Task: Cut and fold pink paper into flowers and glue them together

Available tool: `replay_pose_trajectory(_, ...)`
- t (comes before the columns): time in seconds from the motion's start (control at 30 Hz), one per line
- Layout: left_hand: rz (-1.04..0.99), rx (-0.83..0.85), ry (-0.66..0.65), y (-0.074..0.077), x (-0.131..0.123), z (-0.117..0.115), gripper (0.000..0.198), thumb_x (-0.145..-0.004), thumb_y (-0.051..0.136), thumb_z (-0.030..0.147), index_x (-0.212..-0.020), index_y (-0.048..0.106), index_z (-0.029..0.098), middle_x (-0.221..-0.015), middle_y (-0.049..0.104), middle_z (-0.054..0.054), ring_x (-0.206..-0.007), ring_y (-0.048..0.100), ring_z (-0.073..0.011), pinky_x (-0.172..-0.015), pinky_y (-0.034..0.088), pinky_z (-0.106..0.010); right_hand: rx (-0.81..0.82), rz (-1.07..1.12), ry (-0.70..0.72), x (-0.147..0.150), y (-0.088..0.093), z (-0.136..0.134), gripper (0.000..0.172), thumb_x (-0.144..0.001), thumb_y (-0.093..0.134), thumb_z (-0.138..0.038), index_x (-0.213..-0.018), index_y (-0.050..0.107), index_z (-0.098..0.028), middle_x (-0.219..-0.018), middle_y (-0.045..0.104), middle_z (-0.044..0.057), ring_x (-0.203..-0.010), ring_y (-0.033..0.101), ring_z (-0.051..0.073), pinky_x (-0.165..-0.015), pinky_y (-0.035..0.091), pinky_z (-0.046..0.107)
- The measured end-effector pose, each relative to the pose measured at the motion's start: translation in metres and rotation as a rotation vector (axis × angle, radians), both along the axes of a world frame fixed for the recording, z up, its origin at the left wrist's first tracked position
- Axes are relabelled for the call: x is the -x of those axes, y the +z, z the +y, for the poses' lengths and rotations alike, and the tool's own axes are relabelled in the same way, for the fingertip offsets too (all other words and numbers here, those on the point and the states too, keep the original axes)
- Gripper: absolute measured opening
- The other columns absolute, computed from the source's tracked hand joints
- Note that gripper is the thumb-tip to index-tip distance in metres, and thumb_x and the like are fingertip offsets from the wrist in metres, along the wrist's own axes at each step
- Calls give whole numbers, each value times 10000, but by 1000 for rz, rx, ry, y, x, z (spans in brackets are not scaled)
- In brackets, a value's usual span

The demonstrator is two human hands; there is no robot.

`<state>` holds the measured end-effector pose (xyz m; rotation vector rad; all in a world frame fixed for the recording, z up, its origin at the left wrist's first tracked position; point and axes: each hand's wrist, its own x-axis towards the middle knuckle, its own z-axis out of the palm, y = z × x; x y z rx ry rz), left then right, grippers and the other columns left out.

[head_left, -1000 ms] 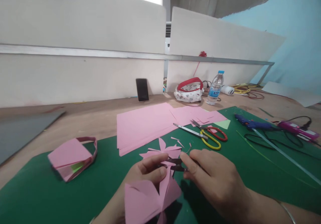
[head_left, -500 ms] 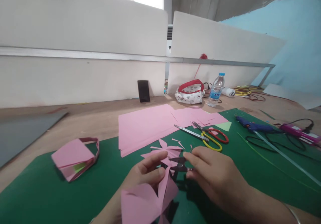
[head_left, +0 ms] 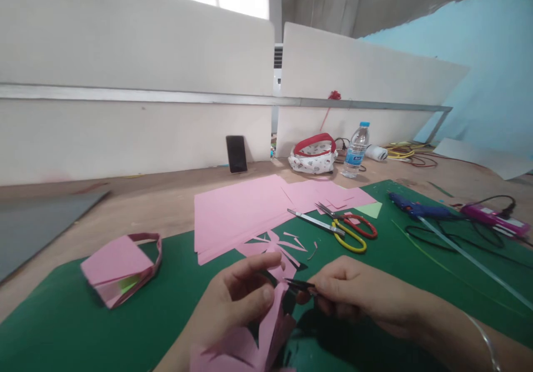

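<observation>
On the brown surface (head_left: 166, 191) lies a green mat (head_left: 137, 330). Cut pink paper (head_left: 268, 325) is near, in the middle. The left hand (head_left: 233, 294) is beside it; I can't tell if its grip is closed. The right hand (head_left: 347, 286) grips small dark scissors (head_left: 300, 285).

I hold a pale pink paper cutout (head_left: 270, 317) over the green mat (head_left: 177, 275), well in from its left edge and well short of its far edge; its petal-like flaps are creased and curled, tilting down toward me from a narrow neck. The small dark-bladed scissors (head_left: 300, 285) I grip point leftward, blades nearly together, tips at that neck, though I can't tell whether they touch paper.
</observation>
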<state>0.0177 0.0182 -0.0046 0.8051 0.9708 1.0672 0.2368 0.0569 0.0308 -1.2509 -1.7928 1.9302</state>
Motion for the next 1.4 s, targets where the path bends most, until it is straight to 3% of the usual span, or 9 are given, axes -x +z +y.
replay_pose_trajectory(0.27,-91,99,16,-1,-1,0,468,-540,853,243,-986,710,257,-777,719,-42,-700,645,-181,-656,442,-284,64,102,-27,2,-4,1,423,-801,567,-503,-607,529,-129,-521,393,-50,-439,245,44,-412,123,215)
replay_pose_trajectory(0.97,-105,57,4,-4,-4,1,374,-577,836,216,-930,733,289,-732,734,-32,-650,649,-139,-641,450,-244,60,169,-3,6,-6,0,353,-796,583,-375,-564,463,-138,-526,354,-61,-442,203,37,-411,101,228)
replay_pose_trajectory(1.4,-174,16,20,-4,-6,0,355,-620,796,143,-952,730,251,-789,746,-42,-704,671,-183,-694,492,-313,65,131,-57,7,-10,0,330,-789,579,-354,-563,494,-129,-525,415,-47,-428,236,32,-406,99,228)
